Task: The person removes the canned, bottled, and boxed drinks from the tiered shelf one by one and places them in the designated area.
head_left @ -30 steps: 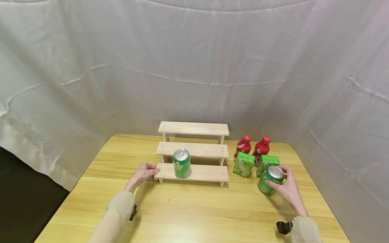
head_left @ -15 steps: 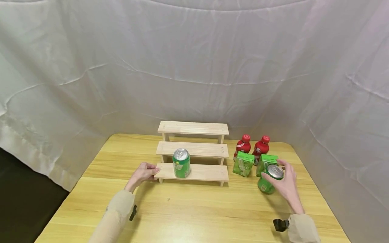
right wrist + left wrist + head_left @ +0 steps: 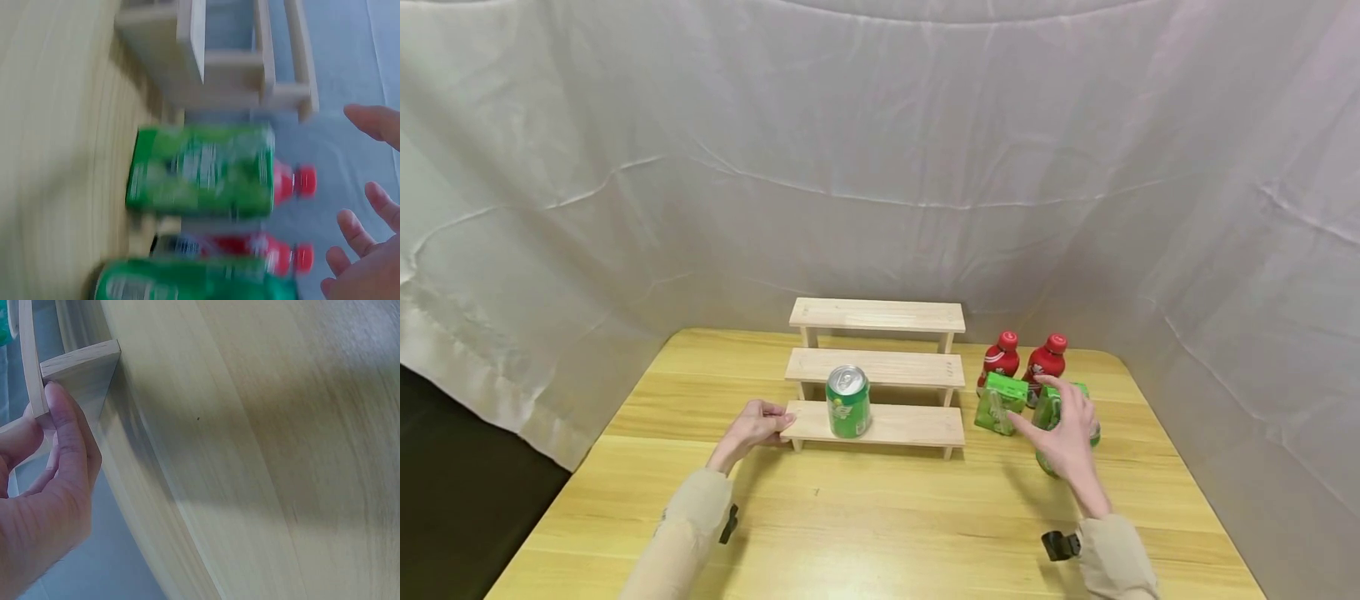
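My left hand [image 3: 752, 429] pinches the left end of the lowest board of a three-step wooden shelf [image 3: 917, 425]; the left wrist view shows thumb and fingers on the board's end [image 3: 36, 394]. A green soda can [image 3: 848, 408] stands upright on that board. My right hand [image 3: 1067, 437] hovers with spread fingers, holding nothing, nearest to a green juice box [image 3: 1000, 408] with a straw on its side. The right wrist view shows the juice box [image 3: 200, 169] apart from the fingers. Behind the hand, a second green can [image 3: 1045, 463] and a second juice box [image 3: 1045, 407] are partly hidden.
Two red bottles [image 3: 1000, 358] stand behind the juice boxes, right of the shelf. A wooden table [image 3: 880, 517] carries everything. Pale curtains [image 3: 880, 167] hang close behind and at both sides.
My right hand has let go of the second can and moved left and up towards the nearer juice box. That can stays on the table. My left hand keeps its place.
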Available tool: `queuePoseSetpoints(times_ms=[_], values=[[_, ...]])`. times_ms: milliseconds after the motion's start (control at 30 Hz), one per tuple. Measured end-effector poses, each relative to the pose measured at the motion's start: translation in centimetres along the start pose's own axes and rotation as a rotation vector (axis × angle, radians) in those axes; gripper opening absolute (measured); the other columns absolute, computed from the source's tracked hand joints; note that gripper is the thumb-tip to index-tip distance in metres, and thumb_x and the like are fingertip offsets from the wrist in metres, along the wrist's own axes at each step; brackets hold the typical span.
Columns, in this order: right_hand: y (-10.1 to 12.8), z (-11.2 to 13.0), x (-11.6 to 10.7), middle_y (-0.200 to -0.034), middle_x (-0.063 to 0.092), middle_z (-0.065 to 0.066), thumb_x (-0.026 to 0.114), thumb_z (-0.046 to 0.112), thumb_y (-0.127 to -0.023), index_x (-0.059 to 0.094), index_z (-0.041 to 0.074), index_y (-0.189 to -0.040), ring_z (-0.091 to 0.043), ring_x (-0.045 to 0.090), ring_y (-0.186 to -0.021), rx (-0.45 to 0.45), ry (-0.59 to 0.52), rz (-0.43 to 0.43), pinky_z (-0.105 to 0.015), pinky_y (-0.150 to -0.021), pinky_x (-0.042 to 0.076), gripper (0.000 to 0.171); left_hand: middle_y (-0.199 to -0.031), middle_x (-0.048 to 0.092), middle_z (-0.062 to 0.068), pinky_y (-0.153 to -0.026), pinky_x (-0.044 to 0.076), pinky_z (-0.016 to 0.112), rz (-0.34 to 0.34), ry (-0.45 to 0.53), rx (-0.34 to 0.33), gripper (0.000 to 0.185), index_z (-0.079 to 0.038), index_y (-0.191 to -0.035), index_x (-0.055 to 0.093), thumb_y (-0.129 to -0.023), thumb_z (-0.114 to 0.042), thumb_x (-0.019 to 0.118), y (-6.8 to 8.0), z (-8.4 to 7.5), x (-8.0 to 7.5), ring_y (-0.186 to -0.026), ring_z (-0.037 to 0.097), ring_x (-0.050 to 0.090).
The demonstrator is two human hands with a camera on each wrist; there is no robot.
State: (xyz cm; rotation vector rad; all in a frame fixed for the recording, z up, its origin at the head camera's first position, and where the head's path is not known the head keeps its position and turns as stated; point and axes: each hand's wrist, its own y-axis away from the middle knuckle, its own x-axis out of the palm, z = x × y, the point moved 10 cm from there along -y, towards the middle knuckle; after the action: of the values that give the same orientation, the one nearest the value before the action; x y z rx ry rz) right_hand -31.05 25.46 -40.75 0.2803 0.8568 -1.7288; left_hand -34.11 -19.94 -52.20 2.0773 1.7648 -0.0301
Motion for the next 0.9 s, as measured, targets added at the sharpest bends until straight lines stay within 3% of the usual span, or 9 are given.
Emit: queuePoseSetpoints(times_ms=[400,900], values=[[0.0,7.8,6.7,-0.119,0.046,-0.006,0.079,0.028,-0.065,0.048,0.014,-0.120,-0.027,0.032,-0.110,-0.168,-0.122,0.107,-0.046,-0.091,0.025,0.064,-0.090,0.062,0.022,-0.075,0.058,0.033,0.019,0.018,0.014,0.036,0.018,-0.110,0.048,-0.088,-0.010,0.054,0.2,-0.3,0.1,-0.074,0.016,0.064],[-0.1,11.7,13.5,-0.120,0.043,0.004,0.077,0.040,-0.065,0.045,0.021,-0.122,-0.018,0.036,-0.115,-0.088,-0.222,0.272,-0.043,-0.098,0.036,0.067,-0.087,0.064,0.021,-0.075,0.058,0.037,0.009,-0.002,0.005,0.031,0.016,-0.106,0.052,-0.088,-0.009,0.053,0.0,-0.2,0.0,-0.072,0.017,0.064]])
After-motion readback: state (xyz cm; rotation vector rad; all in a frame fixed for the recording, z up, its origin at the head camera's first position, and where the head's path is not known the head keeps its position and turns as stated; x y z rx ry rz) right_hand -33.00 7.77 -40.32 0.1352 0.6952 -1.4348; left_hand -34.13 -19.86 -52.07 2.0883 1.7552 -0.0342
